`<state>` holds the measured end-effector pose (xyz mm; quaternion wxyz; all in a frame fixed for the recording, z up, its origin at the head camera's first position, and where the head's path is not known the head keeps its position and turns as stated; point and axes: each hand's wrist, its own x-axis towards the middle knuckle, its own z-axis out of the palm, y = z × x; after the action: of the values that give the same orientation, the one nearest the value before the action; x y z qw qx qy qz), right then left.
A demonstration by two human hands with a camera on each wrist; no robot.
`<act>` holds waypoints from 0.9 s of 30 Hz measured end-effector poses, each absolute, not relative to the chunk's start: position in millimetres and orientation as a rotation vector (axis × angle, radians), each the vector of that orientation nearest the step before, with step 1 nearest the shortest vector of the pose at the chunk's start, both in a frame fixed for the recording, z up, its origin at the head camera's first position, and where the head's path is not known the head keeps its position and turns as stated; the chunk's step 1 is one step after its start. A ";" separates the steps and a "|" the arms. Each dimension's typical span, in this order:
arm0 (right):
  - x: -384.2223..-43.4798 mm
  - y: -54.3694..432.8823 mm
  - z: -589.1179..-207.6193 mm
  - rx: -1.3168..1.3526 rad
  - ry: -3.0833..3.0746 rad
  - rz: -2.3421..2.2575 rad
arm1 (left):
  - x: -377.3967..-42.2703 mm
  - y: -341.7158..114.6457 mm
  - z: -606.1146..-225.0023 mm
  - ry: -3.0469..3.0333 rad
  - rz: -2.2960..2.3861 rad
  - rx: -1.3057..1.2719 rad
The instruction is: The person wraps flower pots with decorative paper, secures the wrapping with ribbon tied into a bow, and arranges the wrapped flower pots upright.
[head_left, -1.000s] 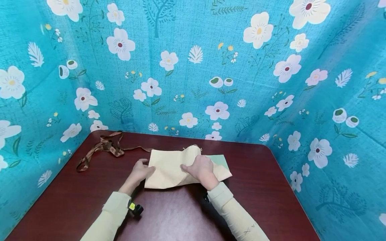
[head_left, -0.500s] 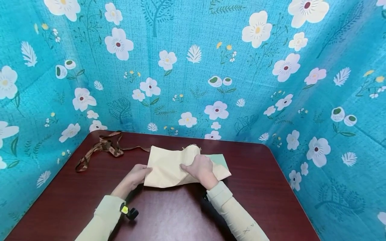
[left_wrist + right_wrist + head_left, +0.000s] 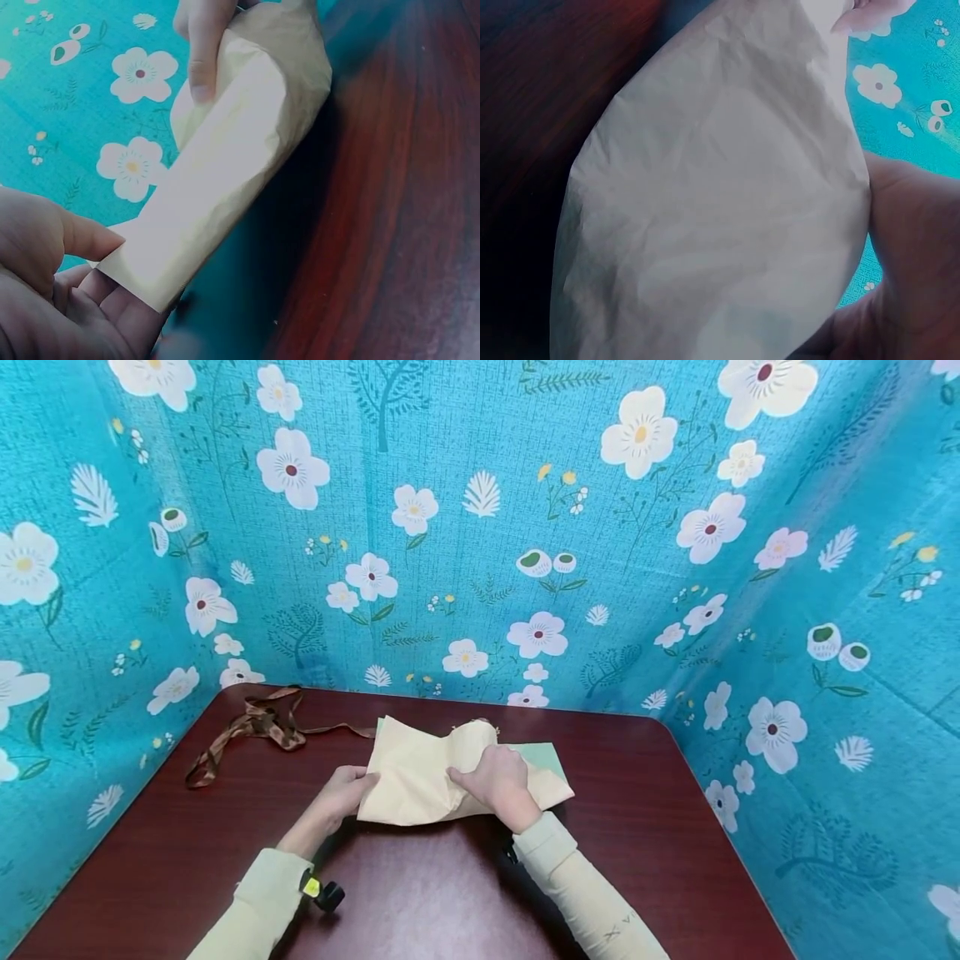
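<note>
A sheet of cream paper (image 3: pixel 408 777) is bunched around its middle, where frayed bits (image 3: pixel 480 722) poke out at the top. Pale green paper (image 3: pixel 546 757) shows behind it on the right, with a thin strip at the upper left. My left hand (image 3: pixel 341 793) pinches the paper's left edge, thumb on top and fingers beneath, as the left wrist view shows. My right hand (image 3: pixel 501 781) grips the gathered middle, thumb pointing left. What lies inside the gather is hidden. In the right wrist view the crumpled paper (image 3: pixel 720 165) fills most of the frame.
A loose brown ribbon (image 3: pixel 281 732) lies in loops at the table's back left, its tail running to the paper. The dark red table (image 3: pixel 420 902) has a rounded back edge. A blue flowered curtain (image 3: pixel 465 568) hangs behind and at both sides.
My left hand has moved slightly left and now pinches the paper's edge. The paper's upper left corner has risen, baring a green strip. My right hand stays put.
</note>
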<state>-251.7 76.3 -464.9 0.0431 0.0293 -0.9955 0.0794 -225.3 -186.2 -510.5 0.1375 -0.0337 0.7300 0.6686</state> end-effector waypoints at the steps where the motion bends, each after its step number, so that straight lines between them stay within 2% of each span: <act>1: -251.2 76.4 -465.2 0.091 -3.042 0.241 | -225.0 -186.0 -511.6 2.121 1.937 -0.101; 27: -239.9 56.0 -470.7 0.103 -3.050 0.011 | -220.3 -180.8 -510.4 2.256 1.962 -0.199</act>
<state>-239.9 56.0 -470.7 0.0450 0.0338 -0.9984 0.0036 -220.3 -180.8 -510.4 0.0725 -0.0661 0.7508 0.6532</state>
